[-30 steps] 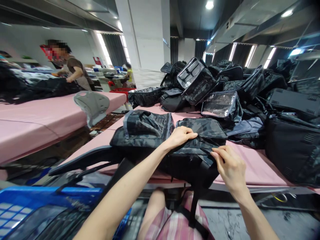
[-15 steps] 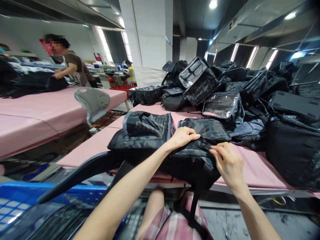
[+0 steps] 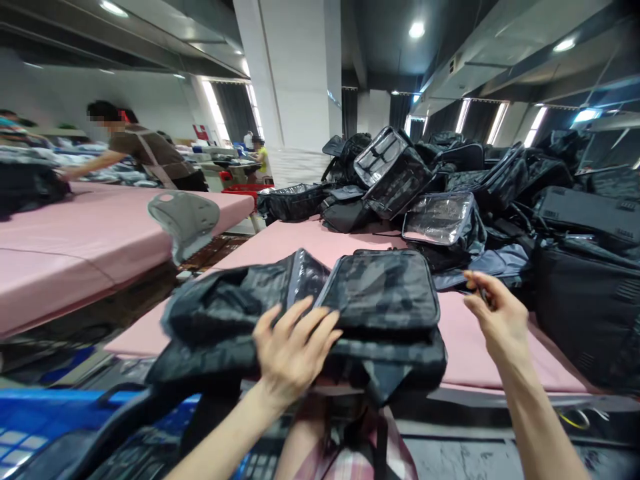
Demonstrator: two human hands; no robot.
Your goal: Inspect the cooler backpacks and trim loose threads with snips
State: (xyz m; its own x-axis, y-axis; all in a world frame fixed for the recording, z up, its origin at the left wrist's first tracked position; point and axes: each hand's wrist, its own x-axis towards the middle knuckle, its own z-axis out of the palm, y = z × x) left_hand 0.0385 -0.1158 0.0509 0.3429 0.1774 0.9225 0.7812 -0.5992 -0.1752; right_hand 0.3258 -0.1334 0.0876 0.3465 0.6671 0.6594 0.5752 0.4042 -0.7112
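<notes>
A dark camouflage backpack (image 3: 385,287) lies across the near edge of the pink-covered table (image 3: 270,243), its panels opened out to the left and a clear plastic-lined part (image 3: 307,273) showing between them. My left hand (image 3: 295,343) rests on the middle of the backpack, fingers spread over the fabric. To the right, my right hand (image 3: 500,313) is raised above the table, apart from the backpack. Its fingers are curled around something small and dark that I cannot make out. Black straps hang from the backpack over the table edge toward my lap.
A large heap of similar dark bags (image 3: 395,177) covers the back and right of the table. A blue plastic basket (image 3: 30,427) stands low at the left. Beyond a grey chair back (image 3: 185,217), a co-worker (image 3: 150,150) leans over another pink table (image 3: 75,253).
My left hand has moved left and down and now lies spread on the backpack. My right hand has come off it, rightward. The backpack has shifted and turned toward me. The co-worker leans further left.
</notes>
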